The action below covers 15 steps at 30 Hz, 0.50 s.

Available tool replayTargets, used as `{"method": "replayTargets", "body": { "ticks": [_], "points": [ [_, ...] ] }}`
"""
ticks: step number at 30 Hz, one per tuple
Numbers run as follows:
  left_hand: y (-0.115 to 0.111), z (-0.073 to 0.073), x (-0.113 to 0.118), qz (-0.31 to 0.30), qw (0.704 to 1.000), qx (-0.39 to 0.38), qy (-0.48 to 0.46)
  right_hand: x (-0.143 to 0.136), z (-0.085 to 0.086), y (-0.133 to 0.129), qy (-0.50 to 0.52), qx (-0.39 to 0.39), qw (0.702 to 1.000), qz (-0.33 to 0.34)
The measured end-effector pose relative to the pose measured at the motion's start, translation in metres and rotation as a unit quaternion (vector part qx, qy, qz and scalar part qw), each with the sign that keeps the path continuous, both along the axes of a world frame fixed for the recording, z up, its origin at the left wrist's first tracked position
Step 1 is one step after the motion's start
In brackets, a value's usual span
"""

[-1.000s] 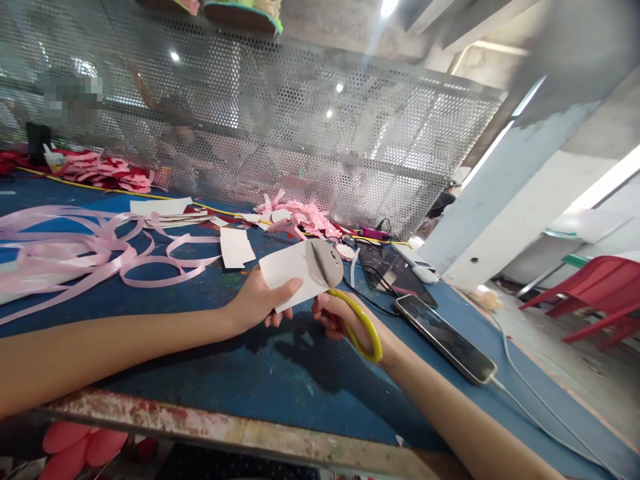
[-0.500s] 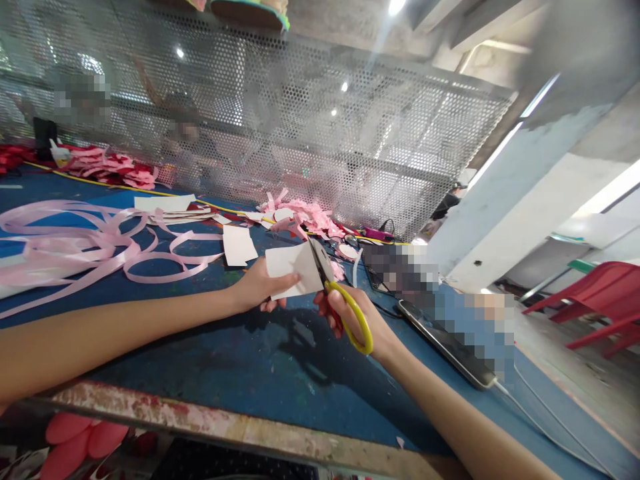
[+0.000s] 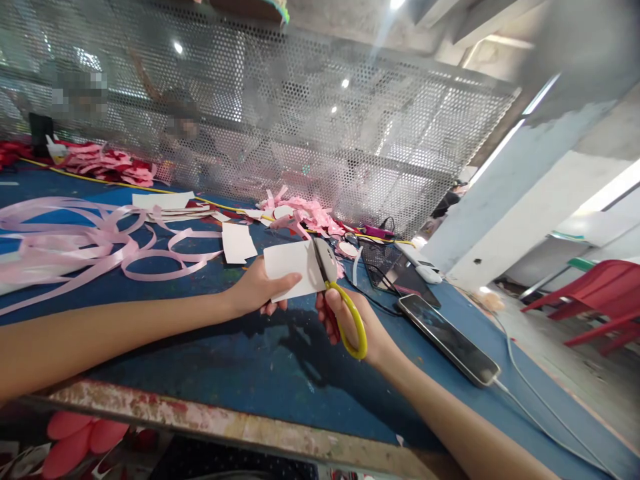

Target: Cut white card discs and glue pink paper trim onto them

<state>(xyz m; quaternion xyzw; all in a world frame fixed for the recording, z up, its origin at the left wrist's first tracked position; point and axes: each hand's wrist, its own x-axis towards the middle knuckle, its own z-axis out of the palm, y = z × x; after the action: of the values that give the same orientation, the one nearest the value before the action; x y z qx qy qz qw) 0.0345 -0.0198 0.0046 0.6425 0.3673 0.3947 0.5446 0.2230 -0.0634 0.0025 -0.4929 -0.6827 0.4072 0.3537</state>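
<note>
— What is in the hands?
— A worker's left hand (image 3: 263,287) grips a white card (image 3: 287,267), thumb on top and fingers beneath, while the right hand (image 3: 350,313) holds yellow-handled scissors (image 3: 325,261), fingers wrapped around the handles.

— And where is the card?
— Between the two hands, raised over a blue worktable (image 3: 225,373), with the scissors' blades at its right end. Whether they have bitten into it cannot be told from this angle.

— What lies close by?
— A second white piece (image 3: 238,243) rests on the tabletop just beyond the left wrist. Loops of pale pink ribbon (image 3: 37,248) spread to its left, and a stack of white sheets (image 3: 163,201) sits farther back. Behind the card is a heap of pink pieces (image 3: 313,212).

— To the right?
— A phone (image 3: 450,340) lies near the right forearm, a white cable at its lower end, with a dark flat device (image 3: 395,270) beyond.

— The backdrop?
— A perforated metal screen (image 3: 280,120) stands along the table's far side; a red chair (image 3: 595,293) occupies the floor at right.
</note>
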Motion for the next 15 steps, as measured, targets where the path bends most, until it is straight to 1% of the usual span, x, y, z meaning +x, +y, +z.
{"method": "replayTargets", "body": {
  "ticks": [8,15],
  "points": [
    [0.0008,-0.0021,-0.0003,0.0,1.0,-0.002,-0.004,-0.0042,0.0005,0.0002,0.021,-0.028,0.999,-0.025],
    [0.0032,-0.0034,-0.0009,0.003,1.0,0.001,0.001,-0.008,0.0002,-0.0021,0.014,-0.045,0.998,-0.047]
  ]
}}
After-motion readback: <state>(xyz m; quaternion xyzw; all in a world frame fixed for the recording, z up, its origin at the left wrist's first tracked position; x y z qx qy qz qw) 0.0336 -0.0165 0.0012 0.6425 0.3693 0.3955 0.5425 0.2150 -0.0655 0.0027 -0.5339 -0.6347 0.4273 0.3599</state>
